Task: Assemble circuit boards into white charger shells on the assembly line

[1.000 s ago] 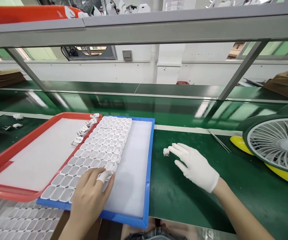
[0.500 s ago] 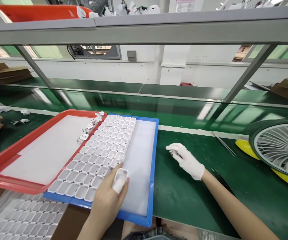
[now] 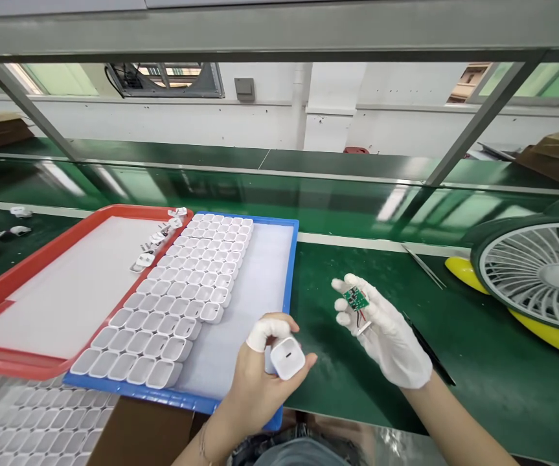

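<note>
My left hand [image 3: 265, 369], with white wrapping on a finger, grips a white charger housing [image 3: 287, 358] whose end with a small slot faces up. In my white-gloved right hand [image 3: 381, 330] lies a small green circuit board [image 3: 355, 298], held at the fingers. Red and black wires run from the board to a small white part [image 3: 363, 328] by the palm. To the left, a blue tray [image 3: 295, 259] bears rows of white open-topped housings [image 3: 182, 294]. My hands are apart, the left over the tray's front right corner, the right above the green bench.
A red tray [image 3: 72, 223] lined with white foam overlaps the blue tray's left side, with several white plug parts [image 3: 155, 241] along its edge. Tweezers [image 3: 427, 349] lie beyond my right wrist; a fan [image 3: 546, 278] stands at the right. More housings [image 3: 41, 421] sit at lower left.
My left hand has moved right, off the rows, turning the housing so its slotted end shows. My right hand has turned palm up, bringing the circuit board into sight. The view has tilted down.
</note>
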Demonstrator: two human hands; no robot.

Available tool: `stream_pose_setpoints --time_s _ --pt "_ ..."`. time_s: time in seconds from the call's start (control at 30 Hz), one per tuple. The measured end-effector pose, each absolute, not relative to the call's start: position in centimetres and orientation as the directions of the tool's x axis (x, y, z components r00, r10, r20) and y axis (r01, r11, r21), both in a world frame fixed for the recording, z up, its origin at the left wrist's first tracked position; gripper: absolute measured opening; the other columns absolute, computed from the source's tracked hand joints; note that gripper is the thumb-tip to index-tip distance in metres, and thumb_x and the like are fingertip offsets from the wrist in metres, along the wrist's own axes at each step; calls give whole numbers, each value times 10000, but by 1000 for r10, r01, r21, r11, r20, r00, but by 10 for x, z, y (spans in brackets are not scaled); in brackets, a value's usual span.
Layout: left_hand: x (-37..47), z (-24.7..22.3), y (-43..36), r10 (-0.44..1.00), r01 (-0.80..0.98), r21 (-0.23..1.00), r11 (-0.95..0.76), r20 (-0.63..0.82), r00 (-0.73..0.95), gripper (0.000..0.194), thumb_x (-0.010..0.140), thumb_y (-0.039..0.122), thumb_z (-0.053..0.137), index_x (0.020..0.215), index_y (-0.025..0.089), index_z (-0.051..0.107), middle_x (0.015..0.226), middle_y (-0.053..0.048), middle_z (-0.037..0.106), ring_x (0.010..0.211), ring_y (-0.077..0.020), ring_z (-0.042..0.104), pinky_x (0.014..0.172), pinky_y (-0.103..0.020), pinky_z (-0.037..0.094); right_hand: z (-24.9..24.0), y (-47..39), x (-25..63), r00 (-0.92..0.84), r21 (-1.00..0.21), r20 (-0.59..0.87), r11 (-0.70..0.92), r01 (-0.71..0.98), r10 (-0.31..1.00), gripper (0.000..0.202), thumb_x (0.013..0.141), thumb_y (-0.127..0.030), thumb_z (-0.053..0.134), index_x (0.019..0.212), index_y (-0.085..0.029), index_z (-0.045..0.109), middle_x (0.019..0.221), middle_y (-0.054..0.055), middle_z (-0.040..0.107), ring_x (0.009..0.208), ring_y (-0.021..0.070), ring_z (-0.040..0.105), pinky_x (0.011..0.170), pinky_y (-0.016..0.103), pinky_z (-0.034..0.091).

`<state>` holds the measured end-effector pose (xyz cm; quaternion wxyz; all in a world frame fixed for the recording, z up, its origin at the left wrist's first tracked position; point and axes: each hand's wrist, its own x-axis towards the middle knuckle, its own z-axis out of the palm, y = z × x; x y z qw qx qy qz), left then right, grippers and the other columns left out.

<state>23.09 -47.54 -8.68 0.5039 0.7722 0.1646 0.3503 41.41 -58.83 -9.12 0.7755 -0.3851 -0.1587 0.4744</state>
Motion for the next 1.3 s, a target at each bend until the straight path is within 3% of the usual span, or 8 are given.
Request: stream_pose_setpoints --time_s 0.17,0.33,0.4,0.5,0.6,0.77,1.03,1.3 --pt "244 -89 -479 654 -45 938 344 -205 728 316 818 352 693 821 219 407 699 64 565 386 -39 466 310 -134 343 -97 -590 409 414 -797 -105 172 -578 904 494 811 -483 709 1235 -258 590 791 15 665 576 96 630 488 160 430" --pt "248 -94 -475 500 2 795 607 -384 777 307 823 435 667 925 174 541 816 -19 603 567 -107 555 343 -186 434 -99 -585 407 471 -816 -167 147 -559 867 339 773 -461 755 991 -232 633 737 13 672 535 81 612 461 135 382" --pt "243 -95 -476 520 -12 840 542 -324 791 304 839 343 664 1081 179 581 967 -51 639 743 -151 637 576 -275 579 -97 -587 407 493 -830 -163 152 -537 854 305 768 -393 777 1007 -257 647 843 18 679 639 92 632 516 148 438" --pt "233 -95 -478 560 73 961 269 -217 800 405 875 303 636 1266 234 557 1196 -72 640 916 -187 674 910 -355 541 -92 -595 405 515 -937 -35 151 -315 856 286 778 -291 769 1051 -302 685 1078 32 646 837 141 660 696 236 540" --pt "227 -96 -479 592 132 989 -69 -66 803 457 891 300 616 1329 258 494 1279 -92 624 1024 -228 662 892 -363 552 -85 -603 401 412 -965 252 197 172 875 319 845 -175 667 1108 -355 680 1090 28 624 909 166 645 724 274 549" --pt "225 -98 -481 562 114 897 -427 165 810 328 909 235 588 1226 254 502 1173 -73 679 967 -199 693 845 -345 578 -76 -604 392 171 -668 489 242 704 855 648 898 -65 527 1463 -324 345 946 23 650 762 134 586 631 242 518" --pt "221 -94 -485 482 82 724 -685 365 797 410 907 185 583 1292 259 463 1096 -61 687 935 -184 686 791 -294 584 -65 -595 390 -73 -582 470 371 723 880 724 917 -16 451 1534 -229 137 1006 40 615 905 130 576 847 281 507" --pt "220 -94 -489 481 88 708 -701 378 791 413 903 174 586 1296 246 481 1029 -58 696 873 -189 689 731 -290 581 -45 -594 385 -115 -507 418 337 793 901 762 926 -23 395 1542 -304 44 982 32 646 851 143 628 783 272 549"
